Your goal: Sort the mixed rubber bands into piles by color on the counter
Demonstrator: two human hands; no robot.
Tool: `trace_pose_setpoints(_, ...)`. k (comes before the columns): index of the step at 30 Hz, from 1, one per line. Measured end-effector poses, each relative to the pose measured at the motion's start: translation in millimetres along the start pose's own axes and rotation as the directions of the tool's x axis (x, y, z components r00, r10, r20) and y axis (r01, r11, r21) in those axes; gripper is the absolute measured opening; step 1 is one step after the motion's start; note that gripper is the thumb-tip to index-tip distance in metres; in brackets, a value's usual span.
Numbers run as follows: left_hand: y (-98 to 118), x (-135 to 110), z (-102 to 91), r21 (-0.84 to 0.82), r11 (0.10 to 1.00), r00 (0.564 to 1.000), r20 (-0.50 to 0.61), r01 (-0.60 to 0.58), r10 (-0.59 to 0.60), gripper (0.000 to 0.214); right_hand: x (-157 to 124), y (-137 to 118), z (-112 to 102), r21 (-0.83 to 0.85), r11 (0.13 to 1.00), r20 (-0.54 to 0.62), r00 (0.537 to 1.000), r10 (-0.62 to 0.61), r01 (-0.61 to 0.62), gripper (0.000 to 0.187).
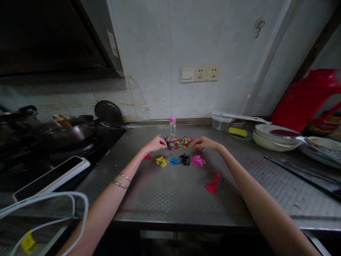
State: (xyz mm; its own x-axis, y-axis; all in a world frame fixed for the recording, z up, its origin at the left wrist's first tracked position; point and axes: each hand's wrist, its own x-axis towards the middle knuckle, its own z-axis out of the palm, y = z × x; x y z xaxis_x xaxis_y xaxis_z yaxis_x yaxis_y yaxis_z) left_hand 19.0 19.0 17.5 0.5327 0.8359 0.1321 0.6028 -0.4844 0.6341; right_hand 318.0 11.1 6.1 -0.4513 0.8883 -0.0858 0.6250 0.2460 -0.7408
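A mixed pile of small coloured bands (179, 143), like little rubber hair ties, lies on the metal counter. At the pile's left edge is my left hand (156, 144), its fingers pinched together; what is in them is too small to make out. My right hand (204, 143) is at the right edge, fingers also drawn together, contents hidden. Nearer to me lie single-colour heaps: red bands (148, 157) below my left hand, yellow bands (161, 161), blue bands (174, 161), black bands (184, 159) and pink bands (198, 161).
A small pink-capped bottle (173, 126) stands behind the pile. Red scraps (213, 184) lie front right. Leftward are a pan (70, 133) on the stove and a white device (52, 177) with a cable. Bowls (275, 140), a yellow sponge (238, 132) and a knife (298, 172) occupy the right.
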Motion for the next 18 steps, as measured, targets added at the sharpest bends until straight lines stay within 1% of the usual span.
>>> trace_pose_setpoints(2,-3,-3,-14.1,-0.05,0.999,0.998,0.057,-0.005,0.008,0.016,3,-1,4,-0.039,0.998,-0.037,0.998,-0.057,0.055,0.029)
trace_pose_setpoints(4,-5,-5,-21.9,-0.074,0.997,0.998,0.068,0.013,-0.008,0.016,7,-2,9,-0.09,0.991,-0.078,0.992,-0.103,0.096,0.028)
trace_pose_setpoints(6,-8,-5,-22.5,-0.09,0.996,0.998,0.056,0.024,-0.019,0.017,13,-2,14,-0.136,0.983,-0.129,0.982,-0.137,0.119,0.026)
trace_pose_setpoints(10,-8,-2,-12.0,-0.106,0.994,1.0,0.003,0.017,-0.017,0.017,21,-7,23,-0.165,0.975,-0.217,0.958,-0.185,0.151,0.023)
trace_pose_setpoints(13,-4,0,-4.8,-0.105,0.994,0.999,-0.033,0.016,-0.019,0.018,22,-19,32,-0.112,0.977,-0.228,0.952,-0.203,0.181,0.028)
trace_pose_setpoints(18,11,-1,1.9,-0.11,0.994,0.999,-0.039,-0.007,0.003,0.019,23,-43,57,0.139,0.956,-0.158,0.959,-0.235,0.257,0.045)
